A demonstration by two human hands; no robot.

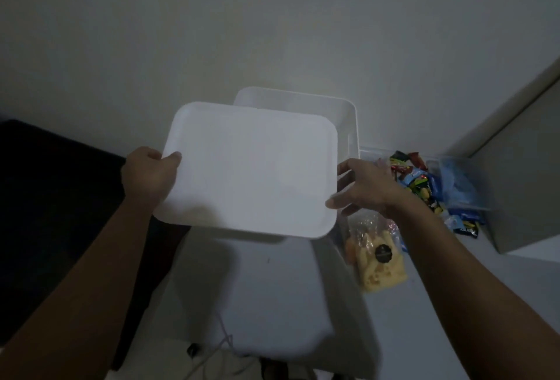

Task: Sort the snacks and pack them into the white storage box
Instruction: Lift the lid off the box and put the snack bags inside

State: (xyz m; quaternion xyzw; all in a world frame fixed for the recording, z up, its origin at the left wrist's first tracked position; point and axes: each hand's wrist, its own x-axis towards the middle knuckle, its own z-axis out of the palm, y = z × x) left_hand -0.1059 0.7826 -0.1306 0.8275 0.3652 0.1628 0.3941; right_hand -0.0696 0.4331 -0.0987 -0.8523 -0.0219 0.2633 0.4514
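A white lid [251, 167] hangs in the air over the near part of the white storage box [342, 113], which stands against the wall. My left hand [150, 176] grips the lid's left edge, thumb on top. My right hand [366, 189] is at the lid's right edge with its fingers spread and fairly straight, touching the rim. A clear bag of yellow snacks [378, 258] lies on the table under my right forearm. A pile of small colourful snack packets [424, 186] sits to the right of the box.
A blue plastic bag [457, 182] lies beside the packets. A grey block [521, 186] stands at the far right. The white table [272, 288] ends near the bottom, where cables show. A dark surface [54, 198] fills the left side.
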